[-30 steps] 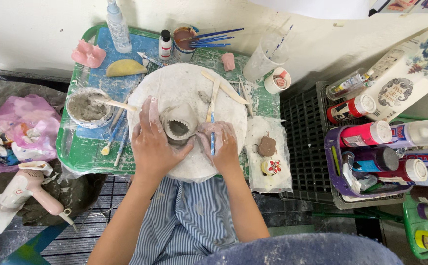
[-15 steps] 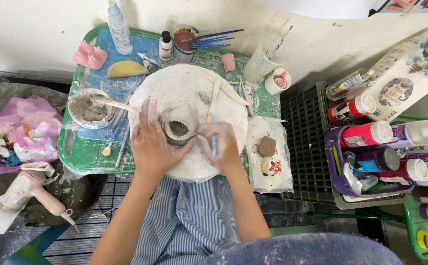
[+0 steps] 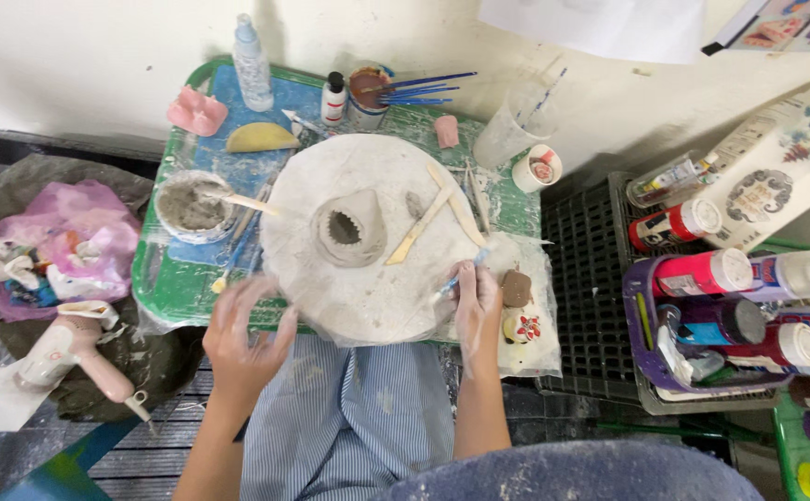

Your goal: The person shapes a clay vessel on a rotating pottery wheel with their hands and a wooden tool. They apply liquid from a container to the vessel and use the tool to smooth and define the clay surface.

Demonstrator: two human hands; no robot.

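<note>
Clay pot point(image 3: 347, 228) beyond both hands

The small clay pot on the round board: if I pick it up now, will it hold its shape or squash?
The clay pot looks grey, matte and thin at its jagged rim, so it is probably soft and could dent. It sits low and wide on the round board, so tipping seems unlikely. It may stick to the board, so lift gently.

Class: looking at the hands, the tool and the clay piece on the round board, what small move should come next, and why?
Probably bring the left hand to steady the clay piece: it stands untouched, the left hand is off the round board, and the right hand holds a blue tool beside it.
</note>
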